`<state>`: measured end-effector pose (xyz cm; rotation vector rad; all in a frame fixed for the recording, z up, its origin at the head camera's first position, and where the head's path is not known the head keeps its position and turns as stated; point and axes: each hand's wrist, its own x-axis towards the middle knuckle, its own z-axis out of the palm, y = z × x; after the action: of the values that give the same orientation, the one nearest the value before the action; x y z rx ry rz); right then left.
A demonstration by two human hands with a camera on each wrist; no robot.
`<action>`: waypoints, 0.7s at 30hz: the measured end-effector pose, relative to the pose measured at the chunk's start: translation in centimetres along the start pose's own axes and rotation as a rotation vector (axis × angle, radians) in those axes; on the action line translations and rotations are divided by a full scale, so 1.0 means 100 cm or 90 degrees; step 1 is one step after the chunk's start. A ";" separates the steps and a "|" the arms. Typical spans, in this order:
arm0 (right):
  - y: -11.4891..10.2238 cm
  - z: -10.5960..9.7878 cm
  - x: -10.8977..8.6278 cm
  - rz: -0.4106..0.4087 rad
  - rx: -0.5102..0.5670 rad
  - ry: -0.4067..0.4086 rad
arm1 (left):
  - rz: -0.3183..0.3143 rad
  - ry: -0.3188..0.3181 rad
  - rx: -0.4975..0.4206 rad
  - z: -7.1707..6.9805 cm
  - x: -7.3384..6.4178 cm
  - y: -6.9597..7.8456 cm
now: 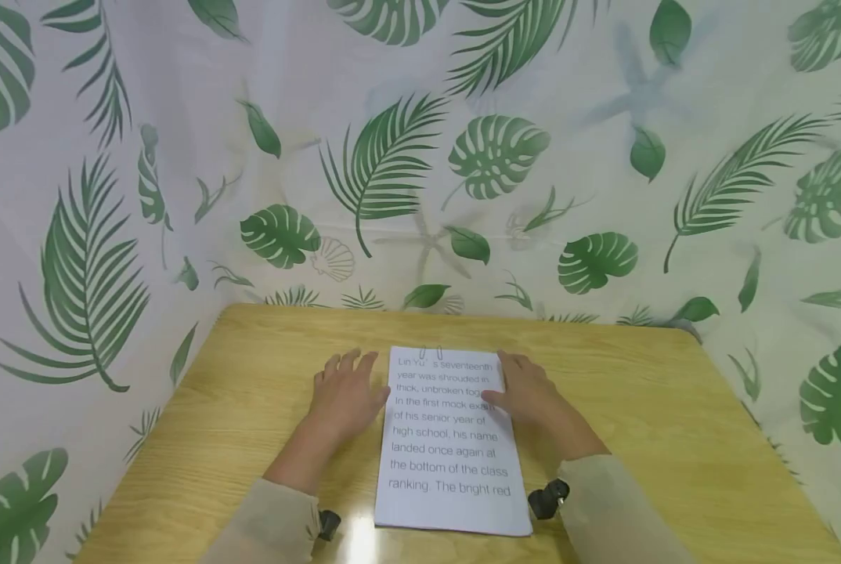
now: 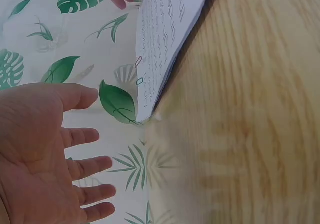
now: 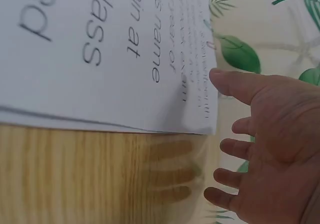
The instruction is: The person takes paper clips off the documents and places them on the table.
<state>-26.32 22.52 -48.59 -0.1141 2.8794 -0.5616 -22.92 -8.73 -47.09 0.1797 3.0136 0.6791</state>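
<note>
Printed papers (image 1: 445,439) lie between two hands, fingers loose, gripping nothing. The left hand (image 1: 346,399) is just beside one edge; the right hand's (image 1: 533,399) thumb is over the other, maybe touching. Lining up seems the step now; lifting would need both edges pinched. Paper clips (image 1: 439,353) sit up top, the bench (image 1: 646,399) below.

The white rectangular paper stack (image 1: 445,439) is printed in grey. The yellow-brown wooden table (image 1: 674,439) has streaky grain; the white hanging backdrop (image 1: 279,78) bears green leaves.
</note>
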 end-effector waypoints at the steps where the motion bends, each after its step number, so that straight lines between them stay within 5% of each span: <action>1: 0.001 0.000 0.003 0.005 0.001 -0.010 | -0.003 -0.001 -0.004 0.001 0.000 0.000; 11: 0.007 0.009 0.024 0.036 -0.030 -0.023 | -0.021 -0.017 0.002 0.011 0.003 0.000; 21: -0.009 0.008 0.030 0.059 -0.025 -0.023 | -0.022 -0.021 0.000 0.016 0.008 0.001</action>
<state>-29.02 21.04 -49.52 0.0038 2.8443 -0.4800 -23.62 -7.89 -48.55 0.1367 2.9785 0.6660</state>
